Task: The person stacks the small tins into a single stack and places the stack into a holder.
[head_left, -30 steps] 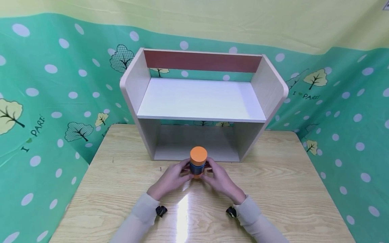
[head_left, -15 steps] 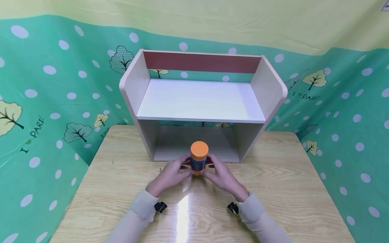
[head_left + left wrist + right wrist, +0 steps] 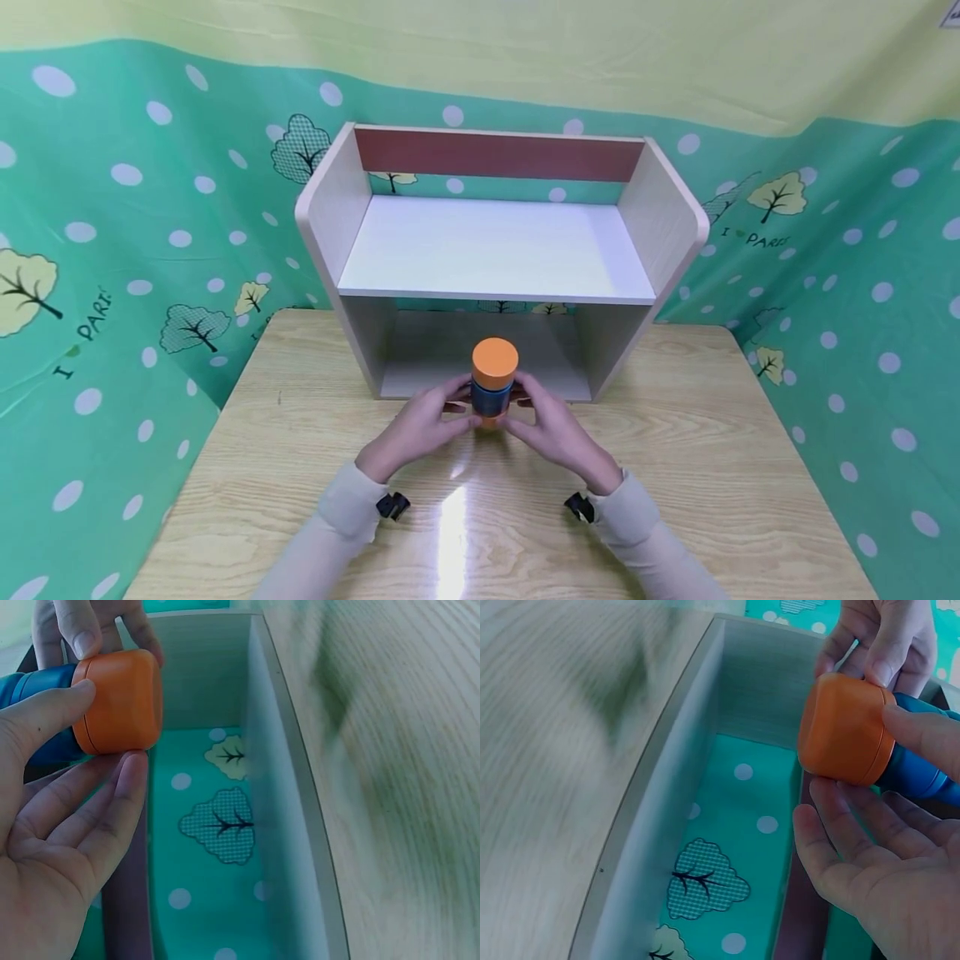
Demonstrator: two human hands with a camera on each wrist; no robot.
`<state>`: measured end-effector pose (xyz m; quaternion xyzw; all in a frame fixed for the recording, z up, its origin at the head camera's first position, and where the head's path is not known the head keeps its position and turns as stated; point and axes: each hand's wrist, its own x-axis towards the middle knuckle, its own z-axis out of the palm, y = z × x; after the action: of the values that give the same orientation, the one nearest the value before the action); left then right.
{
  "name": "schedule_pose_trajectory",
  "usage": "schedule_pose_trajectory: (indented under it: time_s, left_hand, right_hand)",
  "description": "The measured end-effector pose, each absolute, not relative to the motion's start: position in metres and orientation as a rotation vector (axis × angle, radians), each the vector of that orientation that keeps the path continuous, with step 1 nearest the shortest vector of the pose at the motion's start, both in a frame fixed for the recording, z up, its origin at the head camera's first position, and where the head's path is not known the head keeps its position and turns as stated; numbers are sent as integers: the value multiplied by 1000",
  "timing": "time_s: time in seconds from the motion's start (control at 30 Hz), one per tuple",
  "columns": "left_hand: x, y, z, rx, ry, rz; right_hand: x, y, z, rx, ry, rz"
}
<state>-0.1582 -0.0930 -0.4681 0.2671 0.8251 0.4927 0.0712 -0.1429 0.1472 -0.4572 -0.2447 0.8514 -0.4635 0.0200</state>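
Note:
A bottle (image 3: 491, 400) with a round orange lid, a dark blue body and an orange base is held upright in front of the shelf unit's lower compartment. My left hand (image 3: 420, 425) grips its left side, thumb and fingers on the orange base in the left wrist view. From the other side my right hand (image 3: 555, 429) grips the same base. Both wrist views show the orange base (image 3: 124, 701) with part of the blue body (image 3: 919, 746) behind it. Its underside is mostly out of sight.
Behind the bottle stands a pale two-level shelf unit (image 3: 495, 250) with a dark red back strip (image 3: 498, 154). It rests on a light wooden table (image 3: 675, 467). Green dotted cloth (image 3: 135, 200) hangs behind and at both sides.
Both hands have raised the bottle a little together; it appears higher and larger in the head view. The grip looks the same, and the shelf unit has stayed put.

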Motion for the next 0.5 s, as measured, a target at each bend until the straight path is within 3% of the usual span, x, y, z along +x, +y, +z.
schedule_pose_trajectory:
  time_s: [0.5]
  left_hand:
    - [-159,-92,-442,870,2503,1470]
  right_hand:
    - [-144,153,-434,-880,2680,-1434]
